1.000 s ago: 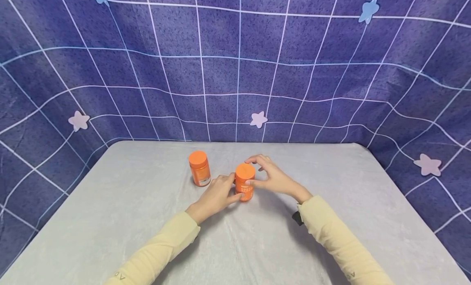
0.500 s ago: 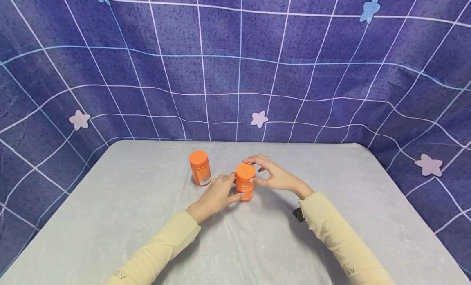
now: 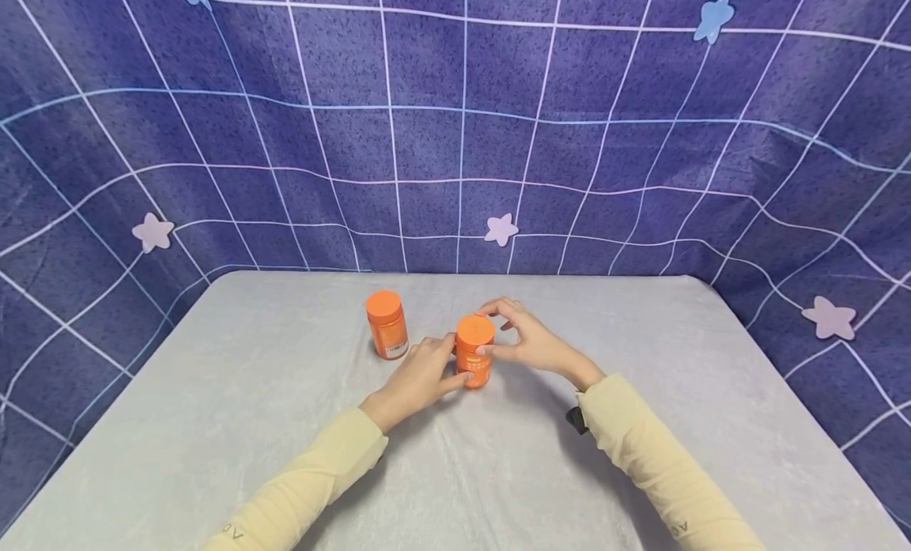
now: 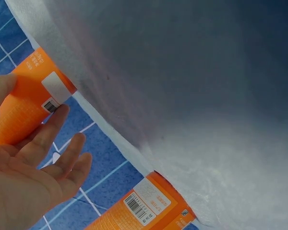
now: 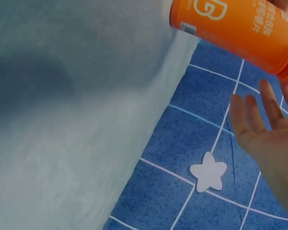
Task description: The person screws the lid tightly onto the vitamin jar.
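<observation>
An orange screw-cap bottle stands upright on the table, printed with pale lettering. My left hand grips its lower body from the left, thumb in front; in the left wrist view the other fingers of that hand spread beside the bottle's label. The thumb and forefinger of my right hand hold the orange lid from the right. In the right wrist view, several right fingers extend below the lid end, away from the bottle body. The lid sits on the bottle.
A second orange bottle, lid on, stands upright to the left and slightly farther back. Both stand on a grey cloth-covered table. A blue gridded curtain with star shapes hangs behind the far edge and along the sides.
The right hand's thumb and fingers have shifted slightly around the lid, one way and then back. The left hand and both bottles have stayed in place.
</observation>
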Demonstrator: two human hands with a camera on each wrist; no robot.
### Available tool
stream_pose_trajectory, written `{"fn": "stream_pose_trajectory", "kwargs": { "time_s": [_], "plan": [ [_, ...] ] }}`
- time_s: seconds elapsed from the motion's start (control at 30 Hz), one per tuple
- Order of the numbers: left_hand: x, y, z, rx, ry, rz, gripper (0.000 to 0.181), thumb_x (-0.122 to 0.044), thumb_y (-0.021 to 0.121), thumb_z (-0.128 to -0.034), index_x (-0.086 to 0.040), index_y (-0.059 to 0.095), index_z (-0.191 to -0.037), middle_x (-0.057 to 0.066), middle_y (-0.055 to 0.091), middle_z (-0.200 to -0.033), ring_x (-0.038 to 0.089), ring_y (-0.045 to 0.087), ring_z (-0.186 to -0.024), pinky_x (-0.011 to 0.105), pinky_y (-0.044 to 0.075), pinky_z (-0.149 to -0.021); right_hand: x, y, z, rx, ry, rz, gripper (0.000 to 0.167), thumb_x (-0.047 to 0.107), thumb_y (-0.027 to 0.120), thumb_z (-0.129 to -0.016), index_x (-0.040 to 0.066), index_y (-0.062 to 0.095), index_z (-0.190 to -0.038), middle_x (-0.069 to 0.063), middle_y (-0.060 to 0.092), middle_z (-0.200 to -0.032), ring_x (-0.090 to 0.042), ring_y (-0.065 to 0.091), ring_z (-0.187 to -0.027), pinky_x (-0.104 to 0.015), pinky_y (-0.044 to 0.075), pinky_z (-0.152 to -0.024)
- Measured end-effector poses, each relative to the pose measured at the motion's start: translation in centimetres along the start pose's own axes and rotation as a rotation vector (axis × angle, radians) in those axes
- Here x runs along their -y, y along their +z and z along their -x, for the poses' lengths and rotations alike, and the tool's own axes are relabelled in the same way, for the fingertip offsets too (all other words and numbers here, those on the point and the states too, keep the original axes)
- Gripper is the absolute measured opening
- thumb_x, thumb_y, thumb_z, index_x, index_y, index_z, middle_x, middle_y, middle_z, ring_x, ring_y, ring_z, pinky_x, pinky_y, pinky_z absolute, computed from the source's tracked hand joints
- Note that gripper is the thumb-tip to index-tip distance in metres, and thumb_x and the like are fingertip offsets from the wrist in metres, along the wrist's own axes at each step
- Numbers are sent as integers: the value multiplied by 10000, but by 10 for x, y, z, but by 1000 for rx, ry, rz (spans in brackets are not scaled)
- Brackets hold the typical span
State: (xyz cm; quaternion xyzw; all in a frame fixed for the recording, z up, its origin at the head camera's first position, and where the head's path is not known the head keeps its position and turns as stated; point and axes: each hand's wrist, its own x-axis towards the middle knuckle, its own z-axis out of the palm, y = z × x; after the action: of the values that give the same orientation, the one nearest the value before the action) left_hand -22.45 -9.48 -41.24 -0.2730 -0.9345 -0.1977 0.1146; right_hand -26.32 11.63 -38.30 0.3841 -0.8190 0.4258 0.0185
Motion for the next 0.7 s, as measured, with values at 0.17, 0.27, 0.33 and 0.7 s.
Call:
{"fn": "stream_pose_trajectory", "kwargs": {
  "time_s": [0.17, 0.27, 0.33, 0.7],
  "plan": [
    [0, 0, 0, -2, 0, 8, 445, -333, 694, -790, -60, 521, -1097, 86, 679, -974, 269, 623, -929, 410, 485, -809, 7, 4, 0, -41, 22, 1, 474, 137, 740, -747, 37, 501, -1143, -94, 546, -1155, -321, 440, -1124, -466, 416, -880],
    [0, 0, 0, -7, 1, 7, 434, -324, 696, -787, -66, 523, -1091, 78, 679, -966, 268, 625, -928, 409, 486, -809, 3, 7, 0, -55, 17, 24, 476, 191, 746, -746, 65, 493, -1129, -56, 550, -1135, -299, 451, -1113, -426, 425, -869],
    [1, 0, -1, -6, 0, 5, 433, -324, 696, -787, -68, 522, -1091, 78, 678, -965, 269, 625, -929, 409, 484, -812, 3, 8, 0, -62, 15, 32, 477, 204, 747, -747, 67, 492, -1125, -51, 552, -1130, -269, 454, -1102, -416, 427, -864],
    [0, 0, -1, -1, -2, 14, 445, -334, 693, -789, -64, 522, -1099, 81, 677, -982, 273, 620, -937, 409, 481, -816, 2, 6, 0, -37, -8, 30, 523, 165, 743, -745, 60, 490, -1191, -69, 537, -1189, -265, 447, -1117, -435, 438, -861]
  ]
}}
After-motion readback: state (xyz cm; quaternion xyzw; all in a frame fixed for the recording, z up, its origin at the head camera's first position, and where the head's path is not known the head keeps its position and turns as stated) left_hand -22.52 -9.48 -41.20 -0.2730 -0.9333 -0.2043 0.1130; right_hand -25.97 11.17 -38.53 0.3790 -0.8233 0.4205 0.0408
